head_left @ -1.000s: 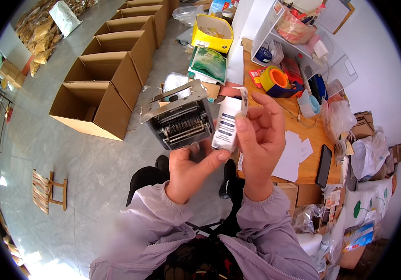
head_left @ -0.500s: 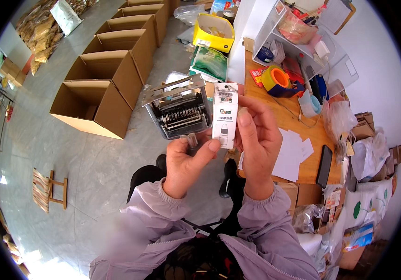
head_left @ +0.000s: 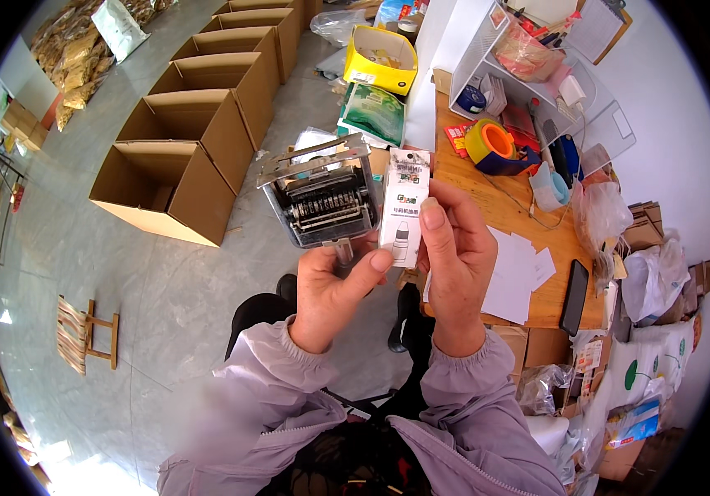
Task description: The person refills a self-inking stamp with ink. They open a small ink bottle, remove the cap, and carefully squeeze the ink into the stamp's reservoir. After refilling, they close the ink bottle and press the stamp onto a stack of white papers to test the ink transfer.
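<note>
Over the floor, just left of the desk, I hold two things side by side. A metal numbering machine (head_left: 327,202), its row of dark number wheels facing up, is gripped from below by my left hand (head_left: 337,285); those fingers are mostly hidden behind it. My right hand (head_left: 458,256) pinches a small white ink box (head_left: 405,202), printed with a dropper bottle picture and smudged at its top. The left thumb also rests on the box's lower edge. One narrow side of the box shows beside the machine.
Open cardboard boxes (head_left: 169,186) stand in a row at the left. The wooden desk (head_left: 549,310) on the right carries white papers (head_left: 513,273), a black phone (head_left: 573,296), tape rolls (head_left: 491,140) and a white rack (head_left: 487,62). A folding stool (head_left: 86,335) stands at lower left.
The white box has turned slightly in my fingers, so its narrow left side shows more. Both hands have shifted a little to the right, with the numbering machine still held.
</note>
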The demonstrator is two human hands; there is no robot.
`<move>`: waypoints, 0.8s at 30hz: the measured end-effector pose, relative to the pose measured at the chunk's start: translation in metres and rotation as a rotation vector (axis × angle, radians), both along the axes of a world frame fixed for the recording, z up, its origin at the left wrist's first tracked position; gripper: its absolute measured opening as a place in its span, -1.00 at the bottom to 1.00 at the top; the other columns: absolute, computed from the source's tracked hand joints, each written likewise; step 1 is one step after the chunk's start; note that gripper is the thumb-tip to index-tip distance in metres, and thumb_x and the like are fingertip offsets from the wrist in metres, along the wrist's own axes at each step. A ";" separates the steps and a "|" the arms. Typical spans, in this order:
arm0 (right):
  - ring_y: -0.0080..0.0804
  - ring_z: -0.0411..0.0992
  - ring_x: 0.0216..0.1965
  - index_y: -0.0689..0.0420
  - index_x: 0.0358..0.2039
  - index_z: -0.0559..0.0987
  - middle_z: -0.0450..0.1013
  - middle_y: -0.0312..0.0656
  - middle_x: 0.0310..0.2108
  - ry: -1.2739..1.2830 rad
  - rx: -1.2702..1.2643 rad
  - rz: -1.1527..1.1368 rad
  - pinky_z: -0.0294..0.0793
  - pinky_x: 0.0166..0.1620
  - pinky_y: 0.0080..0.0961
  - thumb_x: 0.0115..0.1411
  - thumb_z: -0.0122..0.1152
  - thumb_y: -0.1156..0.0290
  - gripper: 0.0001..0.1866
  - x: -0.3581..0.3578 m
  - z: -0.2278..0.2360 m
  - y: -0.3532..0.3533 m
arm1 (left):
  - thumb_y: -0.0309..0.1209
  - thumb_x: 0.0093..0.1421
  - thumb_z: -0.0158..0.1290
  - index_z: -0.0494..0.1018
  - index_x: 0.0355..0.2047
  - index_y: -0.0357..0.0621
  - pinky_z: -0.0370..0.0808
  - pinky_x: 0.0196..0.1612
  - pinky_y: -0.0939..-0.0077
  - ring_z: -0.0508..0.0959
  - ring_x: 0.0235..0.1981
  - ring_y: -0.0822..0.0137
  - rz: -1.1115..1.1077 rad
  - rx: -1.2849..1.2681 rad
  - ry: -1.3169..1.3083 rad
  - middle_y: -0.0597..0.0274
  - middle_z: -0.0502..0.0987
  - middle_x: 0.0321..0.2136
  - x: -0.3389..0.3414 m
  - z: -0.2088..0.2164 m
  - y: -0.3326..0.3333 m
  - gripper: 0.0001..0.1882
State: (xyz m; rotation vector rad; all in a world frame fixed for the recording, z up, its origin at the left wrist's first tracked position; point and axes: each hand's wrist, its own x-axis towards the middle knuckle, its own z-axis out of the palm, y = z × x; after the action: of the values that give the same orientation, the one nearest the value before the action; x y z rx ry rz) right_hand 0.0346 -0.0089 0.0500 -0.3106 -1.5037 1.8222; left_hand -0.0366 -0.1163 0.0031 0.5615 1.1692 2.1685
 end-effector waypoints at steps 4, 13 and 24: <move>-0.79 0.26 -0.54 0.31 -0.06 0.44 0.45 -0.31 -0.42 -0.027 0.058 -0.065 0.19 -0.52 -0.81 0.27 0.07 0.35 -0.68 -0.003 -0.001 -0.002 | -0.37 0.11 0.20 0.48 -0.19 -0.29 0.40 -0.43 0.71 0.46 -0.49 0.58 -0.011 0.016 0.019 0.32 0.55 -0.41 0.000 0.000 0.001 -0.69; -0.68 0.40 -0.35 0.34 -0.06 0.43 0.46 -0.23 -0.30 0.000 0.023 -0.017 0.38 -0.36 -0.79 0.25 0.11 0.42 -0.69 0.002 -0.001 -0.002 | -0.36 0.11 0.20 0.48 -0.19 -0.30 0.41 -0.43 0.71 0.46 -0.49 0.57 -0.012 0.008 0.005 0.31 0.55 -0.42 0.001 -0.001 -0.002 -0.68; -0.72 0.37 -0.38 0.33 -0.07 0.44 0.47 -0.27 -0.32 -0.035 0.001 -0.054 0.30 -0.42 -0.81 0.23 0.13 0.42 -0.69 0.004 -0.002 0.004 | -0.36 0.12 0.19 0.48 -0.15 -0.30 0.40 -0.42 0.72 0.45 -0.49 0.58 -0.040 0.022 0.003 0.32 0.55 -0.40 0.000 -0.003 0.006 -0.67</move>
State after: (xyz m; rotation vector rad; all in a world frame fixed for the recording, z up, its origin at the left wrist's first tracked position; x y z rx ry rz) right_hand 0.0384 -0.0045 0.0482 -0.3815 -1.5055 1.7822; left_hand -0.0367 -0.1106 0.0003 0.5930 1.1270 2.1494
